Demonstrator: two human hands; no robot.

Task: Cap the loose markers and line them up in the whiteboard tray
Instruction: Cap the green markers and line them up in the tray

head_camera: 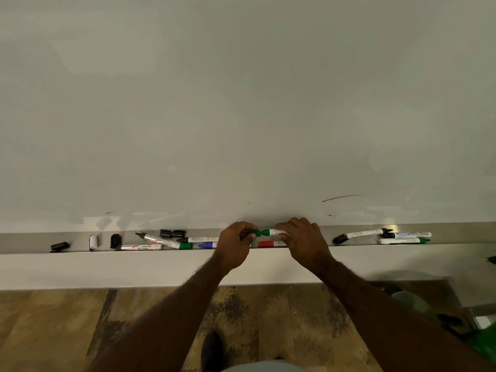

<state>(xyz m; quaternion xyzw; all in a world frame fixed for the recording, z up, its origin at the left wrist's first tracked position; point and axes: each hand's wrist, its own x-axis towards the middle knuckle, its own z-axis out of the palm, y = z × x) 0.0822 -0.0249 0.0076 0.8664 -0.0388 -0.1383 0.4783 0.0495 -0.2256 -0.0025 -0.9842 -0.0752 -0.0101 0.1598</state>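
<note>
A whiteboard [241,103] was seen filling the upper view, with a metal tray [32,238] running along its lower edge. Both hands were held above the tray's middle. The left hand [234,247] was closed in a pinch on a green cap [253,233]; the right hand [303,241] was closed around a green marker [271,232], cap and marker meeting end to end. Mixed markers [166,241] were found lying crossed left of the middle, and three markers [386,236] were laid near the tray's right end. Loose black caps [171,233] and a white cap [93,241] were scattered toward the left end.
</note>
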